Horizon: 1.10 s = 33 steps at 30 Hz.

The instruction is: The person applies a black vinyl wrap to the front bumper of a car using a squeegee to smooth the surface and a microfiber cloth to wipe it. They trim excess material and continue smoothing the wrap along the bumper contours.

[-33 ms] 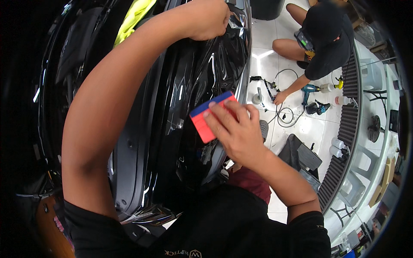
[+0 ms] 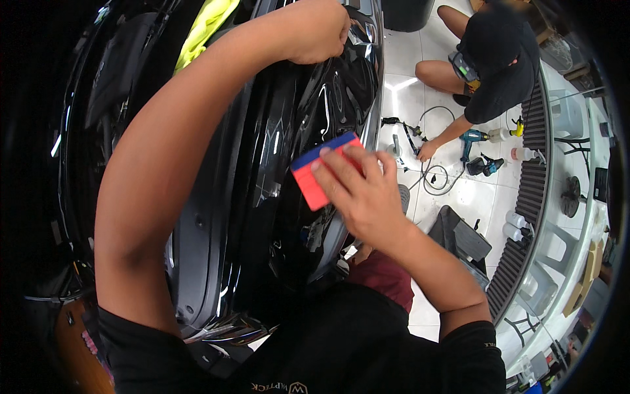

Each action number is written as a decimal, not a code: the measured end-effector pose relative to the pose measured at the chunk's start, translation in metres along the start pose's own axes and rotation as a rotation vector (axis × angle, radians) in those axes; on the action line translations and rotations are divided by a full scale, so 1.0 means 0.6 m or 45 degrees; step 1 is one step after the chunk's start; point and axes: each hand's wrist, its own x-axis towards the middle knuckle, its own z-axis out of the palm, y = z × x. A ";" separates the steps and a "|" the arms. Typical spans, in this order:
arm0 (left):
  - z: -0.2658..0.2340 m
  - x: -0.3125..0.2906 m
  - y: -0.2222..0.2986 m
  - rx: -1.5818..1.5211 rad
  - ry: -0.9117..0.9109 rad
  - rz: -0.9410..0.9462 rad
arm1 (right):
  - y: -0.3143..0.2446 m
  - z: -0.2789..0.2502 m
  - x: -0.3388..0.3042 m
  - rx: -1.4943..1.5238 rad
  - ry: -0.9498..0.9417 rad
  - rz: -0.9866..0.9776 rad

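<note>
Right hand (image 2: 369, 197) pinches red-blue squeegee (image 2: 311, 189) at mid-view, fingers flat on face, likely spreading pressure evenly. Left hand (image 2: 320, 33), 12 o'clock, curled closed; cannot tell if gripping wrinkled black film (image 2: 338, 98), perhaps for tension. Yellow-green cloth (image 2: 205, 29), 11 o'clock, seemingly within reach.

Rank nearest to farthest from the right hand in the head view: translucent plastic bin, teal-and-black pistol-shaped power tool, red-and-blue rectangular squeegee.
1. Squeegee: in the right hand.
2. Power tool: to its right.
3. Bin: far right.
</note>
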 end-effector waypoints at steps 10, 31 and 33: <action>0.002 -0.008 0.002 0.092 0.011 0.037 | 0.006 -0.028 0.017 -0.001 -0.017 -0.053; -0.020 -0.035 -0.024 -0.433 0.007 -0.160 | 0.070 -0.018 0.095 -0.253 0.106 -0.050; -0.023 -0.039 -0.022 -0.445 -0.013 -0.206 | 0.066 -0.009 0.101 -0.213 0.071 -0.061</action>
